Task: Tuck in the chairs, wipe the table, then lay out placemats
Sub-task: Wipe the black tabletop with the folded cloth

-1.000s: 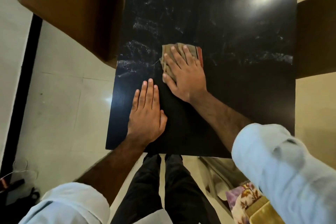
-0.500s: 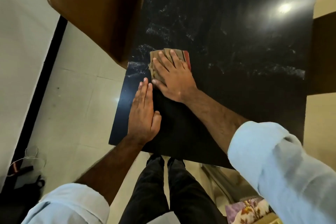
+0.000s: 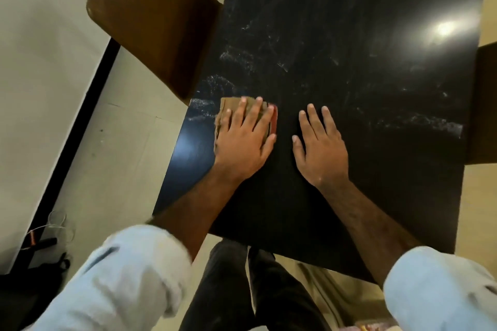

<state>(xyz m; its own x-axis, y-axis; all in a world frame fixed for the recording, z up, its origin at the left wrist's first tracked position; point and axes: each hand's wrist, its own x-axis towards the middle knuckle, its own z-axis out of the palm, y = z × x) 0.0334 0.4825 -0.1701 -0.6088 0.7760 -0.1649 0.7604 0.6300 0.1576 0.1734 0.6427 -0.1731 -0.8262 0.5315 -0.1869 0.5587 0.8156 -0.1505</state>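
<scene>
Pressing down with straight fingers, the left hand (image 3: 243, 142) covers the folded tan cloth (image 3: 228, 106) near the table's (image 3: 349, 21) left edge. The cloth's long axis points away from the person, and a red strip runs along its right side. The right hand (image 3: 321, 150) lies flat and empty just beside it, while whitish smears (image 3: 419, 122) spread ahead and rightward.

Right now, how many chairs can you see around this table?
2. One brown chair against the table's left edge; a second chair at the table's right side, mostly cut off by the frame. Others may be out of view.
</scene>
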